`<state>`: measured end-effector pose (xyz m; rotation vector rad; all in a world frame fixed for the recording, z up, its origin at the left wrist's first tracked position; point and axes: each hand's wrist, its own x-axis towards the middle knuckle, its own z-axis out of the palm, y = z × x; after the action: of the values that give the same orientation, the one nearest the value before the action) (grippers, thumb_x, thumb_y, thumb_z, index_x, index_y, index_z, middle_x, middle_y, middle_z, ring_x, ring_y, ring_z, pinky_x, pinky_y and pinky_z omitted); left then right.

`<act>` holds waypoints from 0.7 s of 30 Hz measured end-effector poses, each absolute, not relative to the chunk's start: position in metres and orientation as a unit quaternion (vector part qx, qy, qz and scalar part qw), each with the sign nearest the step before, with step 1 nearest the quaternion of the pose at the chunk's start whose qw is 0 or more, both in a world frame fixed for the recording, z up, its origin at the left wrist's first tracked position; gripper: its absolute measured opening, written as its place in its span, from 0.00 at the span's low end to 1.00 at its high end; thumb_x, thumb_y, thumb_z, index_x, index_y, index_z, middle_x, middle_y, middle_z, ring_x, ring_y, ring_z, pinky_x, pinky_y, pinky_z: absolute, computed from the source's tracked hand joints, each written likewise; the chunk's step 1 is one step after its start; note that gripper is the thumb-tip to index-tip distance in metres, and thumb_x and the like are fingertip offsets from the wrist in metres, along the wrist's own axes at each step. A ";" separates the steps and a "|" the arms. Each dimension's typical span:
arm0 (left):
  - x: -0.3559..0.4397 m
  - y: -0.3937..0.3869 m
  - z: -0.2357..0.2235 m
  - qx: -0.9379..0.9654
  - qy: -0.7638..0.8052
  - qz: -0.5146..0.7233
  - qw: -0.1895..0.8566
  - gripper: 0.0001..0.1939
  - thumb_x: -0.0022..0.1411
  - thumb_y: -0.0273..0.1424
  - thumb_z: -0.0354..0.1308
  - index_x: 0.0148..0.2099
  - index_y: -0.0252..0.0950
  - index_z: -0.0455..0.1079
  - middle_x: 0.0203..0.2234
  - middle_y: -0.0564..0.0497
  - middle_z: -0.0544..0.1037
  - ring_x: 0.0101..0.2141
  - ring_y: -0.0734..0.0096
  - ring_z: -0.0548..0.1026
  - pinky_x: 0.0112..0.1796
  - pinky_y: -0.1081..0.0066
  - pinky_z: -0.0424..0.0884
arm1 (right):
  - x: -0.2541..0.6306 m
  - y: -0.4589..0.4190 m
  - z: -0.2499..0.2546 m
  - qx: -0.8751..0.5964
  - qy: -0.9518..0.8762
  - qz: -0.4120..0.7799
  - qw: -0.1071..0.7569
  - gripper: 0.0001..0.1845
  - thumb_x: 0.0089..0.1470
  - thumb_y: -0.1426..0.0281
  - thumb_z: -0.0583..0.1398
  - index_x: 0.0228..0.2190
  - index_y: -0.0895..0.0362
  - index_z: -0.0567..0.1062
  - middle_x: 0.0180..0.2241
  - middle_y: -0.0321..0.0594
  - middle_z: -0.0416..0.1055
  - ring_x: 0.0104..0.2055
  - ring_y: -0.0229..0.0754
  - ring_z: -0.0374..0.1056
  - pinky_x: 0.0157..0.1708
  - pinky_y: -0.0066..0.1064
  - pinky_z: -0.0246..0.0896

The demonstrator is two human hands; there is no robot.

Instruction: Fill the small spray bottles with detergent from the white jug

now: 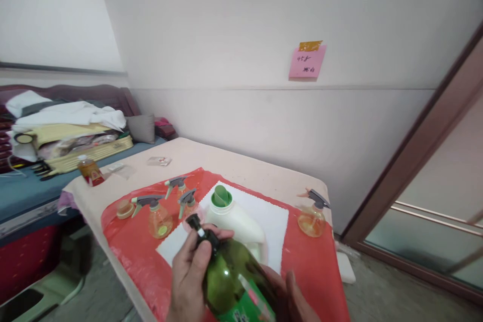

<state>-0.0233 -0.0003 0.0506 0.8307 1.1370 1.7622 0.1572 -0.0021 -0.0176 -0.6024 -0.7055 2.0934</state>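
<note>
A green pump bottle (236, 282) with a black pump head (204, 234) is held tilted over the near side of the table. My left hand (190, 271) is closed round the pump collar, thumb and fingers on the black part. My right hand (289, 292) grips the lower body of the bottle from the right, its fingers partly hidden. Just behind the bottle stands a white jug (239, 221), its mouth uncapped and showing a green spout (222, 196). The jug rests on a white cloth (275, 219) with scalloped edges.
Several spray bottles (160, 221) stand left of the jug, another spray bottle (312, 221) at right, on red plastic sheeting (132, 251). A round cap (125, 209) lies at the left. A drink bottle (90, 171) stands at the table's far-left edge. A pink note (307, 63) hangs on the wall.
</note>
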 end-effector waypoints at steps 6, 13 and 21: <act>-0.120 0.017 0.063 0.336 0.548 0.713 0.279 0.20 0.50 0.47 0.63 0.38 0.37 0.74 0.33 0.46 0.81 0.40 0.51 0.78 0.44 0.60 0.73 | 0.181 0.011 -0.004 -0.310 -0.256 0.746 0.531 0.29 0.51 0.45 0.60 0.40 0.58 0.77 0.33 0.47 0.80 0.20 0.35 0.69 0.17 0.22 0.54; -0.195 0.061 -0.001 0.388 0.788 0.464 0.121 0.22 0.52 0.50 0.57 0.39 0.38 0.73 0.35 0.45 0.79 0.40 0.49 0.77 0.41 0.59 0.70 | 0.214 0.028 0.004 -0.367 -0.171 0.688 0.602 0.26 0.41 0.51 0.70 0.35 0.59 0.77 0.29 0.43 0.80 0.22 0.35 0.68 0.21 0.24 0.62; -0.184 0.078 -0.031 0.413 0.780 0.450 0.136 0.21 0.49 0.48 0.58 0.38 0.37 0.71 0.36 0.41 0.81 0.42 0.46 0.77 0.40 0.60 0.70 | 0.231 0.035 -0.001 -0.337 -0.156 0.686 0.626 0.21 0.42 0.58 0.71 0.34 0.58 0.77 0.29 0.41 0.80 0.24 0.35 0.70 0.22 0.23 0.65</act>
<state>-0.1841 0.0779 -0.0309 1.1963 2.2584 1.3034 0.2312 0.0351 -0.0008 -0.7741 -0.3578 1.5736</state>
